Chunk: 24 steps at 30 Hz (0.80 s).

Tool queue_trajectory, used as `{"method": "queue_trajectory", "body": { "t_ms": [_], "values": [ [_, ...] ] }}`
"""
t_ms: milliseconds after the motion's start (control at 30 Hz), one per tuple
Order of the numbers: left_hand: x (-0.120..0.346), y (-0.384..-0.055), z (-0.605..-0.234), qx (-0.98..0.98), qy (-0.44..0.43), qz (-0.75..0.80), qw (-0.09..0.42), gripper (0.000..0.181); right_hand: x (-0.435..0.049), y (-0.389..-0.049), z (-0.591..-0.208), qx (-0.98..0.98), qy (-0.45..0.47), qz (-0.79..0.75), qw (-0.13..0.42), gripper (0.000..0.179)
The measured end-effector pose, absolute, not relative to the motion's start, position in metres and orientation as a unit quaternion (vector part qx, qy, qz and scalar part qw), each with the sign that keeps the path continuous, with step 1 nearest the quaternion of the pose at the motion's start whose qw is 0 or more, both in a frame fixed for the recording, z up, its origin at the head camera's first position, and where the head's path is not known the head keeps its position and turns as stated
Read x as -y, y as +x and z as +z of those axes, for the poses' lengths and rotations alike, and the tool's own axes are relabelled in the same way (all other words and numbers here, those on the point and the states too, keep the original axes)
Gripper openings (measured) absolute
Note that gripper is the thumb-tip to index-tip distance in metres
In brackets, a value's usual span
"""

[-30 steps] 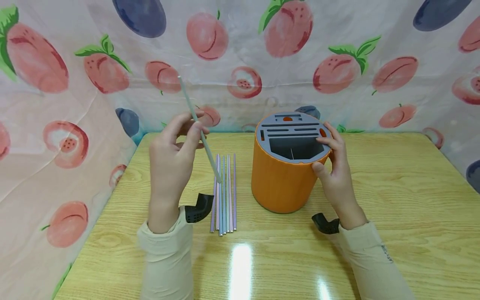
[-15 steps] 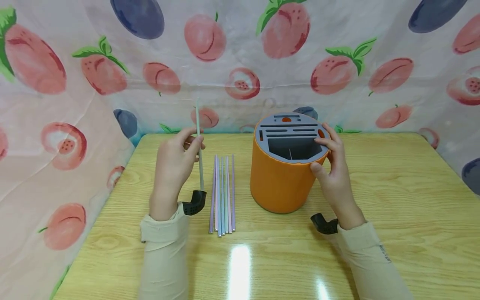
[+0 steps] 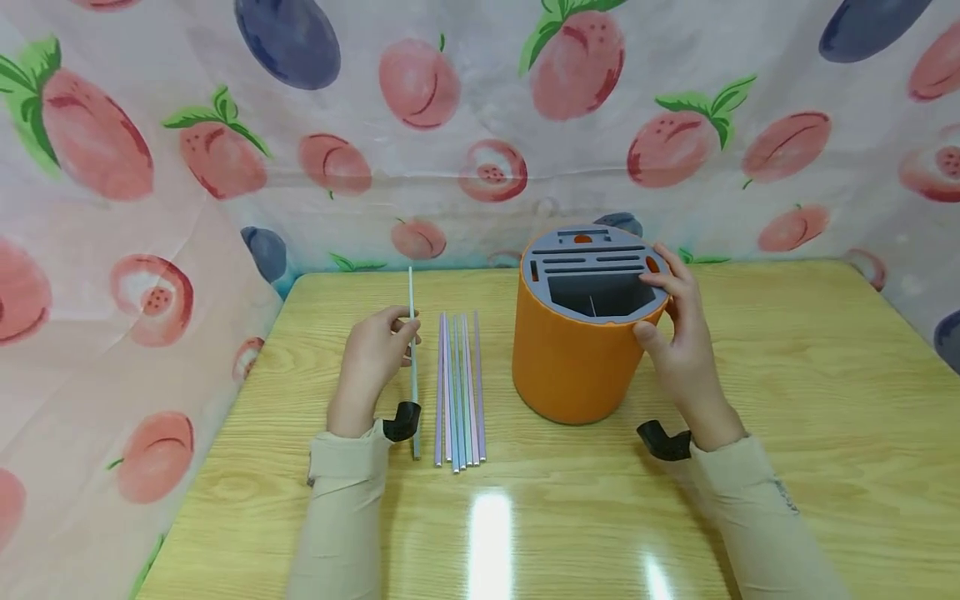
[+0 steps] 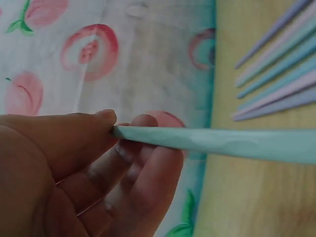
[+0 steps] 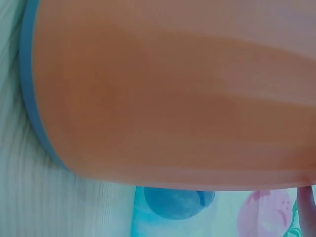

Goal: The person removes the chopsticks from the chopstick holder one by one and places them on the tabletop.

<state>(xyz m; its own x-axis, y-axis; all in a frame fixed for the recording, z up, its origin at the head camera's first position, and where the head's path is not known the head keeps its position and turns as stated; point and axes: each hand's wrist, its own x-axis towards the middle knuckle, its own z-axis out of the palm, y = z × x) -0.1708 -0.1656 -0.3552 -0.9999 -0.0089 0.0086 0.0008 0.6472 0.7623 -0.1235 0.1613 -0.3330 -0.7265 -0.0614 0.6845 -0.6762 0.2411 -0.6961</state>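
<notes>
My left hand (image 3: 378,350) pinches a pale green chopstick (image 3: 412,293) between thumb and fingers, just left of a row of chopsticks (image 3: 460,392). It lies nearly parallel to them, low over the table, partly hidden by the black wrist camera. In the left wrist view, the chopstick (image 4: 237,141) runs out to the right from the fingertips. My right hand (image 3: 682,342) grips the upper right rim of an orange utensil holder (image 3: 573,371), thumb on its outer side and fingers over the grey slotted top. The holder's orange wall (image 5: 163,98) fills most of the right wrist view.
Purple, pink, blue and green chopsticks lie side by side, left of the holder. The wooden table (image 3: 810,400) ends at a fruit-print cloth (image 3: 570,158) hanging behind and on the left. The holder's top has a wide opening (image 3: 600,294) and several narrow slots.
My left hand has come down from above the row with the green chopstick, which has swung from a slant to nearly parallel beside the others. My right hand stays on the holder.
</notes>
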Motion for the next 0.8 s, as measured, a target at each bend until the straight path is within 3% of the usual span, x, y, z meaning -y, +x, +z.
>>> {"method": "queue_trajectory", "body": {
  "t_ms": [267,567,800],
  "values": [
    [0.160,-0.183,-0.382,0.898,0.035,-0.435,-0.048,0.042,-0.165,-0.125,-0.337,0.735,0.247,0.571,0.270,0.067],
    [0.165,-0.186,-0.405,0.887,0.009,-0.444,-0.123,0.061,-0.160,-0.121,-0.340,0.741,0.245,0.566,0.267,0.066],
    [0.163,-0.189,-0.414,0.889,0.010,-0.444,-0.115,0.058,-0.161,-0.120,-0.340,0.747,0.244,0.560,0.264,0.066]
  ]
}}
